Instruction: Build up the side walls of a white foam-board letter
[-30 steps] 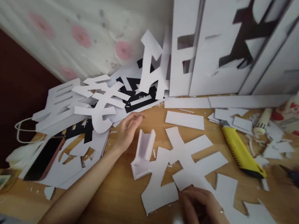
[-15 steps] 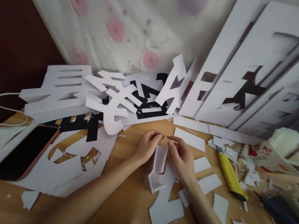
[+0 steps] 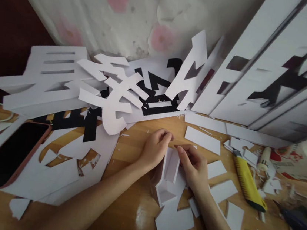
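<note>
My left hand is closed, thumb against curled fingers, at the upper left of a small white board piece with raised walls. Whatever it pinches is too small to make out. At that piece's upper right, my right hand has thumb and fingertips pressed together, also on something too small to name. The walled piece stands between my forearms, its upper end near both hands. Under and below it lies a flat white cutout.
White cut characters pile up behind on the left, near a phone. Tall white boards lean at the back right. A yellow cutter, white strips and a patterned tub lie on the right.
The view has come closer and shifted. My left hand has curled more tightly, and my right fingertips have drawn together. The walled piece still stands between my hands, slightly turned.
</note>
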A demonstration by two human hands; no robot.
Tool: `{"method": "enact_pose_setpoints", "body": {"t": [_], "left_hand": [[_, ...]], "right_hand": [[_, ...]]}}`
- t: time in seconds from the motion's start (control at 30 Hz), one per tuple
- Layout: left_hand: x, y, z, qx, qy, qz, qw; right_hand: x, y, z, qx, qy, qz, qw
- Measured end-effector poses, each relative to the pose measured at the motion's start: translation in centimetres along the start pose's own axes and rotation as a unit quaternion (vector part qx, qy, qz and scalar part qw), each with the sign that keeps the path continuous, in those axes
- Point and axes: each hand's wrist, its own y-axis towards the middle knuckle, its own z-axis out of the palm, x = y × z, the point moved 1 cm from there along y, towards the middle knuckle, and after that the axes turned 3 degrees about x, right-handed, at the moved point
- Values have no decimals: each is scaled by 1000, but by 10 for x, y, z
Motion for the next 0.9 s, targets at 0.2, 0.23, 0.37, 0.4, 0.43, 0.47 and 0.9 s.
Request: {"method": "enact_pose_setpoints", "body": {"t": [0.2,0.23,0.37,0.4,0.43,0.47,0.9], "left_hand": [[-8,-2,0,-1,3,-19,1000],[-10,-2,-1,7,3,-18,1000],[-20,-5,-8,105,18,-8,994],[-22,-5,-10,139,29,-7,990],[-24,-5,-13,170,41,-7,985],[-25,-4,-15,198,52,-6,979],[-24,0,-26,275,129,16,953]], "right_hand": [[0,-1,0,4,-1,0,1000],[0,-1,0,6,-1,0,1000],[0,0,-1,16,3,-8,1000],[0,1,-1,18,4,-11,1000],[0,1,-1,19,6,-14,1000],[0,1,0,20,9,-17,1000],[-3,0,0,12,40,-51,998]]}}
